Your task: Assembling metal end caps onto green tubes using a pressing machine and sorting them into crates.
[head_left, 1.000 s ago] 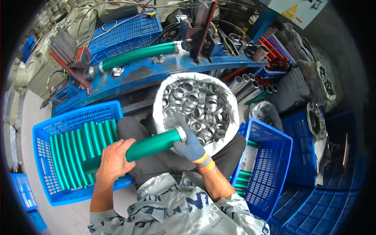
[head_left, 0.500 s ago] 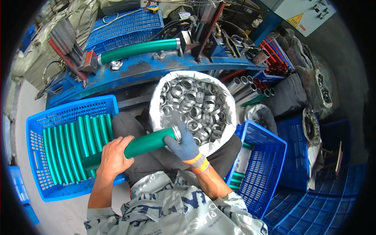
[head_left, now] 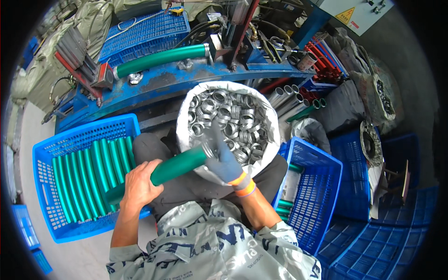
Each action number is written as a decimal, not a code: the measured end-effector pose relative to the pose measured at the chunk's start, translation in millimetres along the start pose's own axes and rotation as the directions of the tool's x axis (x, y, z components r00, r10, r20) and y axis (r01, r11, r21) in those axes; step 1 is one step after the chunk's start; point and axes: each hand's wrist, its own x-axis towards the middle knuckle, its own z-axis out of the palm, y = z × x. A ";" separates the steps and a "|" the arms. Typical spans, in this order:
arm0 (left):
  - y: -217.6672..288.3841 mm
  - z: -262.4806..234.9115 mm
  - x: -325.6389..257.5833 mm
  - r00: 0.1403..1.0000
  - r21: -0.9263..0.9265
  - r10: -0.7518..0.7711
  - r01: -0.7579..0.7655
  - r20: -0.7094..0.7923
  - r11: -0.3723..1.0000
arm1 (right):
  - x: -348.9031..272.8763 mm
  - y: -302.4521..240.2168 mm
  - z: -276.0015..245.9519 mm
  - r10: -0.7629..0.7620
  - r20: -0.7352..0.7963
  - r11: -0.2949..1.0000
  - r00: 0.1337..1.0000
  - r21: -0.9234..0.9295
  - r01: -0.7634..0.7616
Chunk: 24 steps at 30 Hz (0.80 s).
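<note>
Fingers (head_left: pixel 148 179) of the bare left hand (head_left: pixel 138 186) wrap closed around the lower part of a green hose section (head_left: pixel 170 169), which slants up to the right across the seated person's lap, while the gloved right hand (head_left: pixel 223 161) closes over its upper end, where a metal ring fitting (head_left: pixel 208 148) sits at the hose mouth; motion blur hides how the gloved fingers lie on it. Just beyond the hands stands one white sack (head_left: pixel 185 112), rolled open and heaped with silver ring fittings (head_left: pixel 233 119), too many to count. To the person's left, one blue plastic crate (head_left: pixel 51 163) holds about nine green hose lengths (head_left: pixel 91 172) laid side by side. To the right, a second blue crate (head_left: pixel 322 196) holds a few more hose pieces, mostly hidden by its wall. One longer green hose (head_left: pixel 161 58) lies clamped along the blue steel worktop (head_left: pixel 186 79) beyond the sack, with a blue mesh basket (head_left: pixel 140 32) behind it. Four or so bare metal tubes (head_left: pixel 282 93) lean near red tubes (head_left: pixel 322 60) at the right.
</note>
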 end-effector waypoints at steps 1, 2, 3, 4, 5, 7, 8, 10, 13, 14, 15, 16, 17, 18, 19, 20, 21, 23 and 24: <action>0.2 -5.0 -0.9 1.000 -0.043 -0.010 0.010 0.000 0.999 | 5.1 8.6 -2.7 0.067 -0.053 0.982 0.996 0.177 -0.057; 0.2 -11.5 -1.7 1.000 -0.035 -0.013 0.013 -0.012 0.999 | 12.3 9.6 -28.1 0.219 0.024 0.952 0.975 0.215 -0.219; 3.4 -18.5 1.3 0.999 -0.071 -0.009 0.006 -0.037 0.997 | 11.0 21.3 -41.1 0.200 -0.076 0.963 0.977 0.200 -0.182; 7.8 -25.4 3.1 0.998 -0.102 -0.005 -0.001 -0.058 0.995 | 9.3 43.9 -54.9 0.255 -0.038 0.966 0.966 -0.031 -0.256; 8.0 -28.9 2.3 0.998 -0.089 0.002 -0.008 -0.063 0.996 | 7.9 59.0 -64.5 0.317 -0.011 0.915 0.948 -0.258 -0.309; 0.1 -42.6 -6.5 0.987 -0.335 -0.136 0.101 -0.081 0.937 | -0.3 54.0 -59.0 0.310 0.084 0.678 0.947 -0.717 -0.159; 3.5 -49.2 -8.5 0.983 -0.471 -0.163 0.105 -0.084 0.876 | -1.2 54.4 -54.4 0.381 0.125 0.510 0.916 -0.855 -0.096; -2.2 -47.6 -6.8 0.979 -0.714 -0.169 0.038 -0.114 0.699 | -9.0 83.0 -56.9 0.475 0.130 0.289 0.870 -0.957 -0.014; 22.2 -53.2 11.9 0.973 -0.909 -0.167 -0.077 -0.158 0.411 | -22.5 121.9 -65.9 0.419 0.045 0.384 0.907 -0.914 -0.132; 30.7 -46.6 21.2 0.963 -0.940 -0.195 -0.118 -0.188 0.321 | -31.4 135.1 -77.8 0.360 0.024 0.394 0.933 -0.910 -0.129; 31.8 -40.1 31.8 0.956 -0.963 -0.213 -0.156 -0.203 0.220 | -38.1 146.4 -84.3 0.307 -0.014 0.395 0.952 -0.908 -0.140; 21.3 -33.1 38.2 0.950 -0.957 -0.205 -0.191 -0.237 0.218 | -42.3 146.8 -80.8 0.210 -0.112 0.508 0.971 -0.836 -0.207; 16.4 -27.3 39.7 0.917 -0.951 -0.271 -0.247 -0.292 0.187 | -43.4 150.0 -84.6 0.363 -0.181 0.710 0.914 -0.581 -0.397; 16.5 -27.8 37.8 0.900 -0.964 -0.353 -0.262 -0.257 0.034 | -41.4 151.4 -86.4 0.519 -0.210 0.792 0.828 -0.246 -0.559; -8.2 -33.2 19.2 0.871 -0.933 -0.384 -0.355 -0.305 -0.063 | -28.6 104.4 -54.5 0.504 -0.142 0.861 0.852 0.161 -0.483; -0.2 -40.2 18.6 0.830 -0.927 -0.493 -0.358 -0.259 -0.115 | -37.8 102.8 -53.3 0.547 -0.030 0.630 0.836 0.673 -0.388; -5.9 -37.9 17.3 0.825 -0.912 -0.514 -0.370 -0.235 -0.177 | -39.5 98.3 -47.5 0.469 0.045 0.520 0.882 0.793 -0.317; -16.8 -21.8 17.1 0.843 -0.916 -0.520 -0.309 -0.139 -0.256 | -23.6 7.4 -33.7 0.481 0.072 0.398 0.874 0.870 -0.291; -5.8 -9.5 28.0 0.819 -0.938 -0.564 -0.272 -0.107 -0.217 | -26.0 4.4 -40.3 0.422 0.093 0.444 0.902 0.846 -0.295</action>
